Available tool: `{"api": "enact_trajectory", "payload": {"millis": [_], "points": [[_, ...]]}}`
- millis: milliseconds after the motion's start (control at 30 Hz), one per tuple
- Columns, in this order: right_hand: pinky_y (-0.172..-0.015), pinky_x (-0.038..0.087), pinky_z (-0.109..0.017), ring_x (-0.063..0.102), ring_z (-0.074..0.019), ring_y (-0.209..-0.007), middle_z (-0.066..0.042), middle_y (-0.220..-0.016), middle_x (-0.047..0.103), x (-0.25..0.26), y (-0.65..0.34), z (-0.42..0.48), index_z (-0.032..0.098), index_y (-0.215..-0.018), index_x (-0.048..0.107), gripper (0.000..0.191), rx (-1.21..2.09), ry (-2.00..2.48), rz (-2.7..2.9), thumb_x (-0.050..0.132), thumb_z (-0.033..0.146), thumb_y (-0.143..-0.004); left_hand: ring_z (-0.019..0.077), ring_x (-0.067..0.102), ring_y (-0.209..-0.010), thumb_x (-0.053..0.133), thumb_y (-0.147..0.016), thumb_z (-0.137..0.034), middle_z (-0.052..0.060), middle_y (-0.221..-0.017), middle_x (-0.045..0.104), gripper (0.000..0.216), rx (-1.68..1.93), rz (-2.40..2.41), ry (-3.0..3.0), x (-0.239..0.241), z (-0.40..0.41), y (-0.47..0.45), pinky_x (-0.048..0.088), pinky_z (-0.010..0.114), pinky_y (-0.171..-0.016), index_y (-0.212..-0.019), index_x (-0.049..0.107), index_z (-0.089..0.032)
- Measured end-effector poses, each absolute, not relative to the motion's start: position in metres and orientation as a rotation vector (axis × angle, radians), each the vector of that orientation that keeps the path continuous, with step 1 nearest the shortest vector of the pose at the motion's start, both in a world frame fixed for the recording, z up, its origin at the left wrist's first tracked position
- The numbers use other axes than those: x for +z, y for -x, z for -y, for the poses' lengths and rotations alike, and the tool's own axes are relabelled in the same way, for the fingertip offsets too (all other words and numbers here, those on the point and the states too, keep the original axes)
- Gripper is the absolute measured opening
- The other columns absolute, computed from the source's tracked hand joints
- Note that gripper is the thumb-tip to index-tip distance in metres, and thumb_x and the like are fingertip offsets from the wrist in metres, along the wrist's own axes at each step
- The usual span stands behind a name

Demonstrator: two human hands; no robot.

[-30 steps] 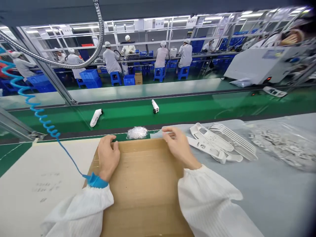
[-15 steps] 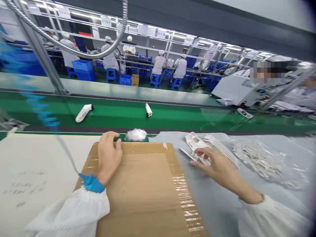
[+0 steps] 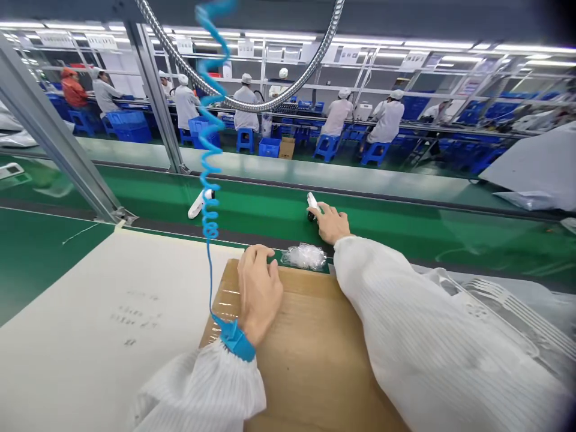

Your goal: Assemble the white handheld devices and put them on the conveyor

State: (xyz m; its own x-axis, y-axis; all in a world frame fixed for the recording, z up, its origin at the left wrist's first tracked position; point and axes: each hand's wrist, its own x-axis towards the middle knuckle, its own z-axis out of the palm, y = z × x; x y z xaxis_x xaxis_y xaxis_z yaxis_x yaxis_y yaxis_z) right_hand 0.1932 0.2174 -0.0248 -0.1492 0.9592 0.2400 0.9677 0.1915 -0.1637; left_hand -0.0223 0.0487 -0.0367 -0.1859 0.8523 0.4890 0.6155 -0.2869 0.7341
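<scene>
Two bare hands, the right hand stretched far, fingers curled around a white handheld device on the green conveyor belt, the left hand loosely cupped, empty, resting on a cardboard sheet

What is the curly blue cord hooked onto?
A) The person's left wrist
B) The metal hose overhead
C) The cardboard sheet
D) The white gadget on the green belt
A. The blue coiled cord runs down to a blue band around the wrist, just behind the left hand.
</scene>
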Motion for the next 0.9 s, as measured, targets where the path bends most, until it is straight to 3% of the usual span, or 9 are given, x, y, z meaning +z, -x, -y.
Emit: {"api": "enact_trajectory", "payload": {"millis": [167,300,400,533,667,767,833,900], "points": [[-0.101,0.033,-0.053,0.055,-0.0335,-0.118,-0.014,-0.131,0.068,-0.01,-0.191,-0.22,0.023,-0.107,0.072,0.026,-0.068,1.708,2.229,0.054,0.012,-0.091,0.0247,0.061,-0.103,0.053,-0.086,-0.004,0.008,-0.104,0.064,0.019,1.449,-1.708,-1.801,-0.035,-0.048,0.022,0.05,0.046,-0.094,-0.096,0.059,-0.019],[-0.095,0.041,-0.054,0.06,-0.0348,-0.111,-0.019,-0.121,0.069,0.031,-0.191,-0.188,0.016,-0.119,0.065,0.028,-0.051,1.707,1.88,0.053,0.032,-0.099,0.0244,0.061,-0.106,0.054,-0.088,-0.005,0.009,-0.107,0.065,0.018,1.468,-1.652,-1.797,-0.03,-0.045,0.021,0.05,0.045,-0.095,-0.097,0.06,-0.019],[-0.087,0.048,-0.045,0.064,-0.0251,-0.088,-0.011,-0.097,0.071,0.065,-0.182,-0.143,0.018,-0.098,0.068,0.032,0.372,1.474,1.414,0.056,0.048,-0.098,0.0242,0.059,-0.117,0.055,-0.094,-0.017,0.01,-0.118,0.065,0.014,1.531,-1.531,-1.815,-0.021,-0.039,0.017,0.047,0.045,-0.104,-0.108,0.06,-0.02],[-0.079,0.054,-0.031,0.061,-0.0155,-0.077,-0.004,-0.087,0.067,0.077,-0.164,-0.078,0.02,-0.081,0.068,0.027,1.136,1.102,1.132,0.068,0.044,-0.093,0.0226,0.053,-0.131,0.054,-0.1,-0.035,0.012,-0.138,0.057,0.03,1.487,-1.323,-1.781,-0.009,-0.028,0.01,0.043,0.043,-0.111,-0.127,0.055,-0.022],[-0.066,0.053,-0.023,0.055,-0.0117,-0.067,-0.001,-0.079,0.063,0.051,-0.161,-0.042,0.019,-0.079,0.068,0.026,1.374,1.089,0.835,0.077,0.043,-0.087,0.0213,0.063,-0.104,0.065,-0.092,-0.043,0.008,-0.114,0.064,0.03,1.417,-1.42,-1.68,-0.003,-0.022,0.009,0.049,0.037,-0.091,-0.11,0.056,-0.021],[-0.065,0.051,-0.024,0.054,-0.0116,-0.067,0.0,-0.08,0.062,0.032,-0.168,-0.029,0.019,-0.081,0.068,0.03,1.426,1.11,0.823,0.078,0.047,-0.084,0.0196,0.064,-0.091,0.068,-0.089,-0.048,0.003,-0.103,0.069,0.038,1.254,-1.411,-1.618,0.002,-0.021,0.012,0.047,0.033,-0.081,-0.114,0.056,-0.022],[-0.071,0.051,-0.028,0.056,-0.0135,-0.071,-0.001,-0.085,0.064,0.023,-0.174,-0.024,0.02,-0.087,0.069,0.036,1.394,1.157,0.949,0.073,0.056,-0.086,0.0191,0.065,-0.089,0.064,-0.092,-0.043,0.002,-0.102,0.072,0.03,1.087,-1.3,-1.647,0.006,-0.021,0.014,0.046,0.031,-0.078,-0.115,0.062,-0.023],[-0.076,0.051,-0.033,0.059,-0.0167,-0.076,-0.003,-0.094,0.067,0.017,-0.181,-0.021,0.022,-0.101,0.068,0.041,1.153,1.297,1.156,0.066,0.061,-0.089,0.0196,0.065,-0.087,0.058,-0.095,-0.036,0.002,-0.098,0.074,0.022,0.946,-1.258,-1.697,0.008,-0.02,0.013,0.044,0.031,-0.076,-0.109,0.069,-0.024]]}}
